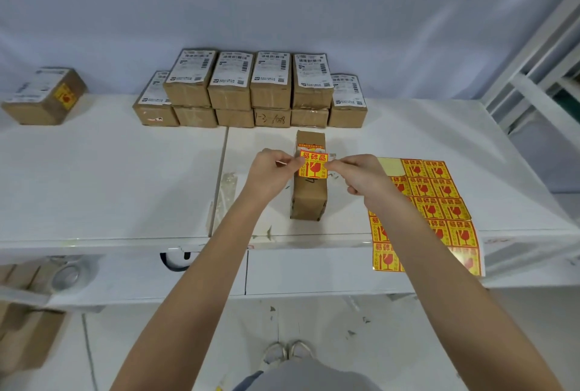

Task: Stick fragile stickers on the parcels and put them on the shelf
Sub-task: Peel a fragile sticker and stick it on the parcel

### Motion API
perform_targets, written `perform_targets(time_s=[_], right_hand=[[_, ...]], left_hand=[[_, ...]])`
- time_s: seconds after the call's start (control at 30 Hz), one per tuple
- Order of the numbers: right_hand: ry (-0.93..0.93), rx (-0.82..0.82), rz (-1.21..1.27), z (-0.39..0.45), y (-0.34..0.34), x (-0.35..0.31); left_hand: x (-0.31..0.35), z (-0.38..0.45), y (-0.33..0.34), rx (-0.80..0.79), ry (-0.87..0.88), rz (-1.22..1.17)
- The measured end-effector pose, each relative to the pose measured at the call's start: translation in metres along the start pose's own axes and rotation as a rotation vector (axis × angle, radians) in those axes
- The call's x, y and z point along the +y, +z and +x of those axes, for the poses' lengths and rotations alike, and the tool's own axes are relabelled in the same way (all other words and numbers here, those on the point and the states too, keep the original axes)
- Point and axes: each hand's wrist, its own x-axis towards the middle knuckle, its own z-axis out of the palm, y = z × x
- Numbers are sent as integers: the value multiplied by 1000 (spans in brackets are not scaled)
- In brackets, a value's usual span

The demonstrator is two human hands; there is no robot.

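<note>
A long brown cardboard parcel (309, 196) lies on the white table in front of me. Just above its top face I hold a yellow-and-red fragile sticker (314, 165) stretched flat. My left hand (270, 171) pinches the sticker's left edge and my right hand (357, 172) pinches its right edge. A sheet of the same fragile stickers (439, 202) lies to the right, partly under my right forearm and hanging over the table's front edge.
Several labelled parcels (251, 89) are stacked in two layers along the back of the table. One parcel bearing a fragile sticker (47, 97) sits alone at the far left. A white shelf frame (539, 77) stands at the right. More boxes (22, 337) sit low on the left.
</note>
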Motion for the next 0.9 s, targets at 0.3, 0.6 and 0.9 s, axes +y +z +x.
perform_targets(time_s=[0.3,0.6,0.9], right_hand=[[-58,-17,-56,4,1,4],[-80,-14,-85,13,5,9],[-107,-16,-101,16,6,10]], left_hand=[[-6,1,4,30,-16,51],[-11,3,9,36,-53,-3],[-13,3,10,46,-18,17]])
